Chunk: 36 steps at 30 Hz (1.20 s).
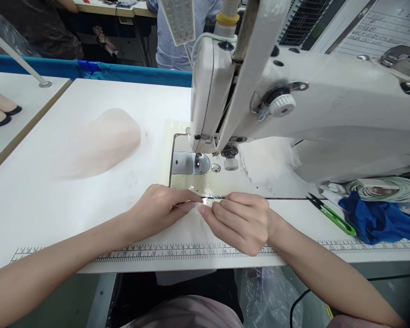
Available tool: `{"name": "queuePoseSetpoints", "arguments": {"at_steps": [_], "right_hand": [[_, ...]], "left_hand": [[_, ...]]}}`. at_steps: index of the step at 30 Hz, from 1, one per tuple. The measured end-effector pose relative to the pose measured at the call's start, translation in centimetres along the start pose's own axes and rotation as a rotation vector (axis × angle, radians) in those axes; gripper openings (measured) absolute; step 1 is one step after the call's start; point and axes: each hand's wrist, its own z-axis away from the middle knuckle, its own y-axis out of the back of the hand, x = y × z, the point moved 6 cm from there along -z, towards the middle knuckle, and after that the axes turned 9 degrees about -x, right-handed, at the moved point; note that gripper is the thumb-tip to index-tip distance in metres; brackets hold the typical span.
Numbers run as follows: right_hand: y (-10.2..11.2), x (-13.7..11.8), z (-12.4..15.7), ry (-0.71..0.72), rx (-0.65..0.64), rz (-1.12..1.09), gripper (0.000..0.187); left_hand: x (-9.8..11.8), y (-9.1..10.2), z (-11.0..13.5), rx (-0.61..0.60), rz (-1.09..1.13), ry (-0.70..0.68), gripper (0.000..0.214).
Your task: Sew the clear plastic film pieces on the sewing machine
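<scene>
My left hand (160, 210) and my right hand (241, 221) meet just in front of the sewing machine's bed. Between their fingertips they pinch a small piece of thin, pale pink fabric (187, 206). Most of that piece is covered by my fingers. Both hands are closed, the right one with its fingers curled in. Beyond them is the presser foot (198, 161) of the white sewing machine (215, 91), over a shiny metal plate (183, 163). A sheer, pale pink fabric piece (112, 141) lies flat on the white table to the left.
Green thread snips (335, 218), a blue cloth (379, 218) and a coil of pale cord (386, 189) lie at the right. A printed ruler (171, 252) runs along the front edge. Two pale pads with black ends (0, 109) lie far left. People are beyond the table.
</scene>
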Motion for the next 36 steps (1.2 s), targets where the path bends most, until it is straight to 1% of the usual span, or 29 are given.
{"name": "queuePoseSetpoints", "arguments": {"at_steps": [2, 3, 5, 8, 10, 13, 15, 17, 19, 22, 24, 26, 28, 30, 32, 34, 36], "right_hand": [[-0.4, 0.7, 0.1, -0.113, -0.021, -0.107, 0.009], [-0.8, 1.1, 0.2, -0.189, -0.044, -0.176, 0.009], [-1.8, 1.9, 0.6, -0.345, -0.093, -0.320, 0.008], [-3.3, 2.8, 1.2, -0.527, -0.128, -0.499, 0.008], [-4.3, 3.5, 1.6, -0.644, -0.155, -0.579, 0.010], [-5.8, 4.6, 2.4, -0.840, -0.248, -0.642, 0.010], [-6.7, 5.2, 2.9, -0.945, -0.330, -0.613, 0.010], [-7.2, 5.4, 3.3, -1.006, -0.398, -0.554, 0.010], [-7.5, 5.5, 3.5, -1.025, -0.425, -0.524, 0.012], [-7.7, 5.6, 3.5, -1.019, -0.410, -0.528, 0.014], [-7.8, 5.8, 3.5, -1.030, -0.413, -0.535, 0.015], [-7.8, 6.1, 3.7, -1.049, -0.443, -0.517, 0.015], [-7.4, 6.5, 3.9, -1.042, -0.479, -0.407, 0.017], [-6.5, 6.5, 3.7, -0.966, -0.489, -0.225, 0.022], [-5.7, 6.0, 3.2, -0.840, -0.480, -0.095, 0.026], [-5.4, 5.2, 2.7, -0.715, -0.488, -0.060, 0.027], [-5.4, 4.4, 2.5, -0.638, -0.527, -0.037, 0.029]], "left_hand": [[-0.3, -0.2, 0.0, -0.060, 0.023, 0.047, 0.024], [-0.4, -0.3, 0.0, -0.059, -0.004, 0.059, 0.024], [-0.7, -0.3, 0.0, 0.002, -0.130, 0.056, 0.026], [-0.8, -0.3, 0.1, 0.142, -0.349, 0.044, 0.023], [-1.0, -0.3, 0.1, 0.200, -0.421, 0.078, 0.027], [-1.0, -0.1, -0.1, 0.206, -0.466, 0.115, 0.037], [-0.4, 0.2, -0.2, 0.230, -0.536, 0.065, 0.037], [0.2, 0.3, -0.2, 0.275, -0.637, -0.017, 0.035], [0.8, 0.1, -0.1, 0.296, -0.718, -0.104, 0.033], [1.3, -0.6, 0.0, 0.271, -0.798, -0.186, 0.027], [1.5, -1.0, 0.1, 0.256, -0.856, -0.205, 0.026], [1.6, -1.2, 0.3, 0.240, -0.898, -0.209, 0.026], [1.5, -1.3, 0.3, 0.219, -0.903, -0.201, 0.028], [1.2, -1.1, 0.1, 0.206, -0.880, -0.190, 0.030], [0.7, -0.8, -0.3, 0.202, -0.850, -0.188, 0.031], [0.3, -0.5, -0.7, 0.202, -0.821, -0.199, 0.031], [0.0, -0.3, -1.1, 0.198, -0.802, -0.207, 0.031]]}}
